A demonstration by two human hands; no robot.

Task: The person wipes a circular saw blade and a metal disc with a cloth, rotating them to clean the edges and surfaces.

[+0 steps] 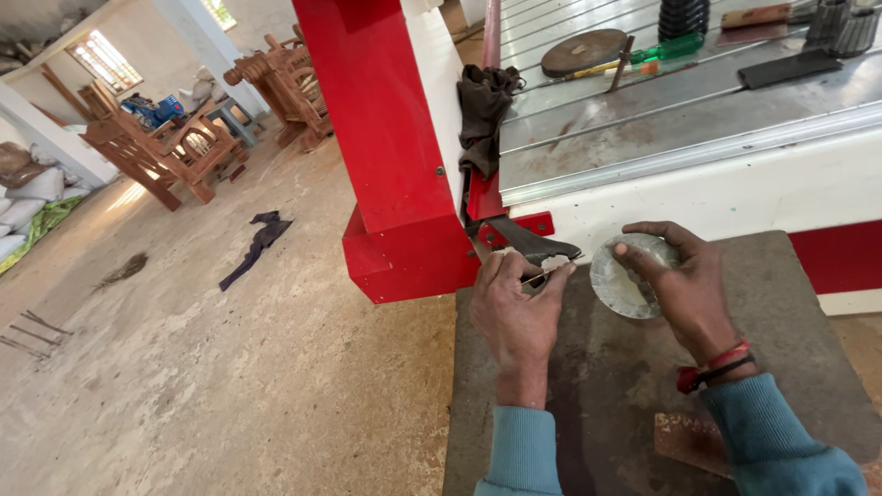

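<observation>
- The work goes on over a dark, worn slab top [790, 303], scuffed and stained, with a rusty flat plate [689, 441] lying on it near the right sleeve.
- Behind it stands a machine with a red steel column [381, 138] and a grey grooved metal bed [661, 110]; a dark rag [482, 115] hangs over the bed's edge.
- The room has a rough, dusty concrete floor [230, 367], with a dark cloth [257, 243] lying on it and carved wooden chairs [175, 152] well back.
- The left hand [516, 308] pinches a thin metal rod [549, 272] between thumb and fingers, its tip pointing toward the disc.
- The right hand [684, 285] is clasped round a round, pale grey disc [617, 280], dull and chalky, held tilted just above the slab.
</observation>
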